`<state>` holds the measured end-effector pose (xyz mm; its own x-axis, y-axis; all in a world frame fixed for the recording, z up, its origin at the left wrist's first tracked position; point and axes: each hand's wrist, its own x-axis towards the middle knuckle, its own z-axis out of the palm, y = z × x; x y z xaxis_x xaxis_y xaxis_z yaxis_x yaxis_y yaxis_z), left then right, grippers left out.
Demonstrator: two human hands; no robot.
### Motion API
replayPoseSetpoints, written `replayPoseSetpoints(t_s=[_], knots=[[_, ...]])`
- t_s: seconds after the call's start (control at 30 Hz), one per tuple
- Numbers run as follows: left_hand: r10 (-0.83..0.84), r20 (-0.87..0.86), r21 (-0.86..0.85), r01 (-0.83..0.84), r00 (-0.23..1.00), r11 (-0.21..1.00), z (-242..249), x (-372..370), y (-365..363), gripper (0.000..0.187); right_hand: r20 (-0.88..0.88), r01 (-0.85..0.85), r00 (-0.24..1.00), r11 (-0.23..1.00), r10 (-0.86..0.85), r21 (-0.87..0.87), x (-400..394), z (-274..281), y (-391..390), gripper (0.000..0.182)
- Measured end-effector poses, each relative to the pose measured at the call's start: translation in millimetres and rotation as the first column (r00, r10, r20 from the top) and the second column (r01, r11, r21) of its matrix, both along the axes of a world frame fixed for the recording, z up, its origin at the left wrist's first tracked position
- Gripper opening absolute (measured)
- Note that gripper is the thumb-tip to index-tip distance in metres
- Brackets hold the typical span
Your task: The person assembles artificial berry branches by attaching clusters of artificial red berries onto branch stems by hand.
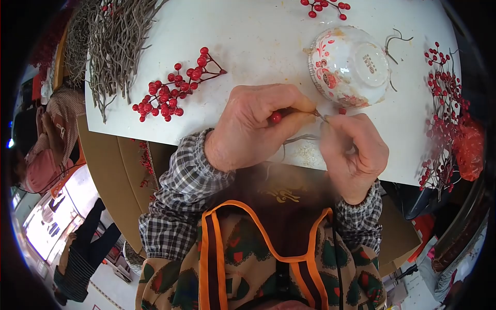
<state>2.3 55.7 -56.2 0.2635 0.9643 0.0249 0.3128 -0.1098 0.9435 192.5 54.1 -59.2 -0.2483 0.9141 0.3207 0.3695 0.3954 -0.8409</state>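
My left hand is closed in a pinch on a thin berry stem, with one red berry showing between its fingers. Fingertip to fingertip with it, my right hand pinches the end of a thin grey twig, which curves below the two hands. Where stem and twig meet, the fingers partly hide them. Just beyond my right hand, an upturned white bowl with red patterns rests on the table, smeared with a brownish substance. A small red piece lies by its rim.
A red berry spray lies left on the white table, below a heap of grey twigs. More berry sprays line the right edge beside a red plastic bag. A cardboard box stands below. Other people are at left.
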Motion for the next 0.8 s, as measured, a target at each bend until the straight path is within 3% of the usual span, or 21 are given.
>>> replayPoseSetpoints(t_s=[0.17, 0.4, 0.8], knots=[[0.008, -0.004, 0.005, -0.008, 1.0, 1.0, 1.0, 0.0, 0.4, 0.016, -0.017, 0.065, 0.998, 0.998, -0.065, -0.001, -1.5, 1.5, -3.2, 0.019], [0.013, -0.007, 0.007, -0.013, 1.0, 1.0, 0.2, -0.1, 0.5, 0.015, 0.003, 0.015, 1.0, 1.0, -0.016, 0.016, -1.4, -1.1, -0.2, 0.02], [-0.033, -0.068, 0.148, 0.043, 0.997, 0.988, -4.7, -1.5, 1.9, 0.014, 0.046, 0.025, 0.999, 0.999, -0.027, 0.038, -4.9, -3.5, 1.2, 0.02]])
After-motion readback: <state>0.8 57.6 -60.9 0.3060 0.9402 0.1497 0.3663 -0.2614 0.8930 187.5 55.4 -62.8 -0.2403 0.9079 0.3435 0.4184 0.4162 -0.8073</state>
